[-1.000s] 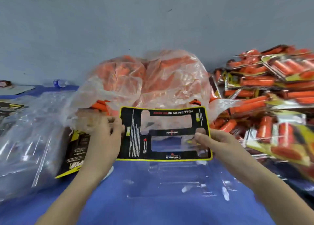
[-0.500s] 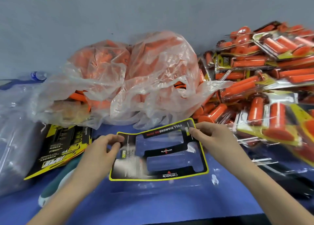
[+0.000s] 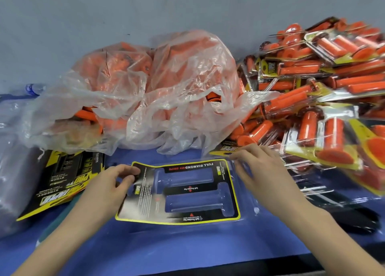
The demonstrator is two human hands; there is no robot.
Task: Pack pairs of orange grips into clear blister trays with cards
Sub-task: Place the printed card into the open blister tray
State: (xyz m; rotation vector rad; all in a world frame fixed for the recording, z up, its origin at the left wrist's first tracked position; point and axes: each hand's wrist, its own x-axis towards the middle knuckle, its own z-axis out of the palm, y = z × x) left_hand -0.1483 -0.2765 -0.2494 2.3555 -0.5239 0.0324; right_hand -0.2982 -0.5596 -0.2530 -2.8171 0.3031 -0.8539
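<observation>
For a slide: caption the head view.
Left hand pinches a card in a clear blister tray, right hand at its rim; bagged orange grips behind.

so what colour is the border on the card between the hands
Yellow, around a mostly black card; clearest in the head view.

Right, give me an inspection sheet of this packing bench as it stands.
Surface: blue table, mostly under stock.
Job's things: card lies on clear tray, no grips in its cavities; bag of loose orange grips behind; packed blisters piled right; spare cards left.
Clutter: water bottle back left; dark object right, unidentifiable.
Grippers: left hand pinches card's left edge; right hand, blurred, at tray's far right corner, grip unclear.
Cables: nothing seen.
Surroundings: grey wall behind.
</observation>
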